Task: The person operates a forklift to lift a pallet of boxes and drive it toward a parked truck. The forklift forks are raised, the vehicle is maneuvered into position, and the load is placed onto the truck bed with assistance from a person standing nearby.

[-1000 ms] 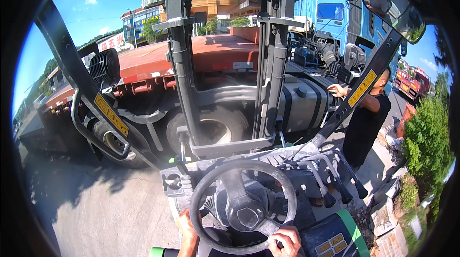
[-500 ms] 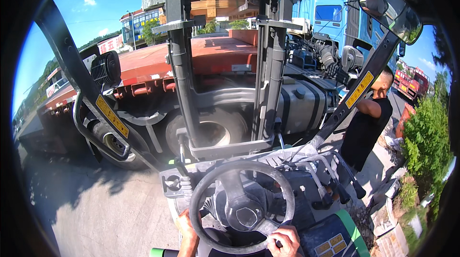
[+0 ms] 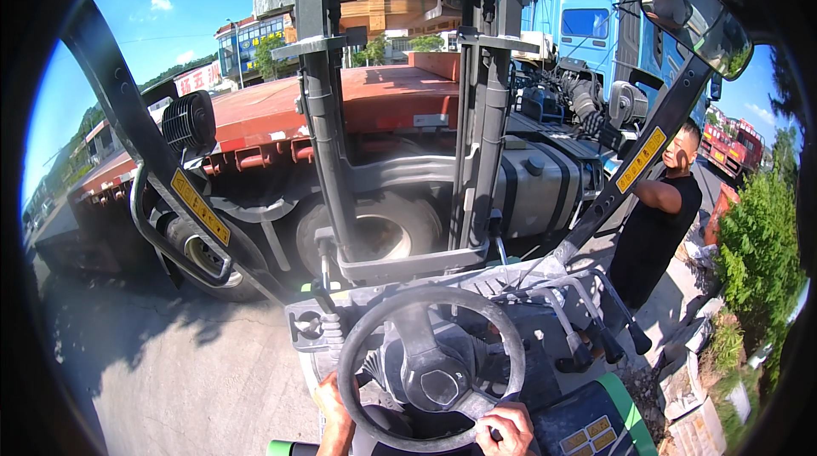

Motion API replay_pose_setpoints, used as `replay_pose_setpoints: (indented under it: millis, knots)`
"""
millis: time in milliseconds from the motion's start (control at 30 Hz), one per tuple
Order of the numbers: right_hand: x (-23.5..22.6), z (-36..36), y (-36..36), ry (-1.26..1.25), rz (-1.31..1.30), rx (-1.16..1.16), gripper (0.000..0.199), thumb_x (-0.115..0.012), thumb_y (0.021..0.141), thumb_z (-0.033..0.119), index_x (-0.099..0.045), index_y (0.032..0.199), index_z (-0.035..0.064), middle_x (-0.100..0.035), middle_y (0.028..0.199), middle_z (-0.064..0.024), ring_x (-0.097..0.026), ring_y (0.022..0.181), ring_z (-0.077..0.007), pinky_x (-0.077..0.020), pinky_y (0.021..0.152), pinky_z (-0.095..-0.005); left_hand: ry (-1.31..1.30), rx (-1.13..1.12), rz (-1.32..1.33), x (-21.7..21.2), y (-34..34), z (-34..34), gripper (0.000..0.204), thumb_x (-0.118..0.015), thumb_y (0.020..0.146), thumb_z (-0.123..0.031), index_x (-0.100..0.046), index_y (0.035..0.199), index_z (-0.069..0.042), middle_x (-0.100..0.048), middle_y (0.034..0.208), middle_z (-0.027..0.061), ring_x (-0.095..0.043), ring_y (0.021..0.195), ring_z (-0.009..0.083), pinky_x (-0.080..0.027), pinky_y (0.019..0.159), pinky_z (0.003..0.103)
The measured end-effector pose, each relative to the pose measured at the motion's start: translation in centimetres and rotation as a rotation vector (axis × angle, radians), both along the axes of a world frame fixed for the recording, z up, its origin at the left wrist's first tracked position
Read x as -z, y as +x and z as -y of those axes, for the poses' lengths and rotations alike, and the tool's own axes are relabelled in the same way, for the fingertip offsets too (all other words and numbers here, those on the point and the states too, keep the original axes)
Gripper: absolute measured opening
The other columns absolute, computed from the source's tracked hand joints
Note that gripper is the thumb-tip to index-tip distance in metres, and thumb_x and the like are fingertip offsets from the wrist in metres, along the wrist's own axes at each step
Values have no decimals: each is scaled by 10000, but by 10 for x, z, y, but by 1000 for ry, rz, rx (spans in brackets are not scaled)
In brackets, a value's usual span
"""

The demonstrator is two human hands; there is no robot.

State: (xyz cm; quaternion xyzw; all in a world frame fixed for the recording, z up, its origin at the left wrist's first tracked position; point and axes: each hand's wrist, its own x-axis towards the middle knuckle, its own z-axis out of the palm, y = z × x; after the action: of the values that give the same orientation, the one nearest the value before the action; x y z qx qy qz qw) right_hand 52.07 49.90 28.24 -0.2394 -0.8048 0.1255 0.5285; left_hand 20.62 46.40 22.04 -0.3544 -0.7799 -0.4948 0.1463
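Note:
A dark, dusty steering wheel (image 3: 431, 296) of a forklift fills the lower middle. My left hand (image 3: 334, 405) is closed at the wheel's lower left rim. On the lower right rim my right hand (image 3: 505, 429) grips the wheel with its fingers wrapped over it. To the right of the wheel stand several control levers (image 3: 606, 341) with black knobs, and neither hand touches them. A short lever (image 3: 323, 296) rises from the dash on the left. Ahead stands the forklift's upright mast (image 3: 322, 116), with wooden boards (image 3: 374, 14) raised behind it.
Close in front of the mast is a red flatbed trailer (image 3: 255, 111) with big wheels (image 3: 374, 230), joined to a blue truck cab (image 3: 587, 31). A person in black (image 3: 651, 235) stands at the right beside the truck. Rubble (image 3: 694, 388) and a green bush (image 3: 753, 235) line the right side.
The person at the right has turned the head toward the forklift. Both my hands stay on the steering wheel, and the view has barely shifted.

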Motion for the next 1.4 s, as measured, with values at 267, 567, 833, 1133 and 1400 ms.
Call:
replay_pose_setpoints:
  millis: [267, 567, 833, 1133, 1400]
  knots:
    - [1, 1, -2, -4, -6, 11, 278, -795, 762, -39, -737, 1032, -8, -683, 1106, -158, -651, 1056, -381, -561, 871, -453, -29, -9, -9, 7, -4, 0, 344, -679, 927, -202, -636, 668, 21, -582, 551, 186, -648, 500, 305, -478, 519, 430]
    - [0, 2, -4, 15, -14, -9, 268, -791, 764, -44, -729, 1023, -9, -681, 1093, -161, -660, 1010, -380, -563, 845, -455, -65, -60, -55, 17, -12, 0, 399, -680, 944, -243, -630, 641, 11, -578, 531, 173, -635, 478, 290, -470, 501, 432]
    - [-1, 10, -10, 13, -13, 9, 256, -805, 770, -28, -734, 1015, -2, -679, 1064, -154, -665, 987, -373, -558, 834, -469, -47, -30, -80, 14, -15, 3, 415, -671, 962, -244, -623, 643, 16, -569, 527, 174, -625, 467, 290, -466, 494, 430]
    - [4, 16, -17, 48, -27, 17, 262, -821, 754, -19, -747, 1004, 8, -696, 1053, -136, -671, 978, -351, -561, 825, -458, -47, -14, -28, 5, -15, 6, 391, -664, 964, -205, -624, 650, 24, -562, 530, 185, -624, 467, 297, -463, 492, 433]
    - [18, 34, -38, -38, -123, -70, 279, -815, 693, 17, -746, 962, -5, -708, 1017, -141, -667, 897, -347, -554, 756, -449, -32, 12, 16, -3, -15, 12, 378, -686, 939, -242, -648, 676, 27, -580, 566, 222, -637, 495, 334, -476, 521, 443]
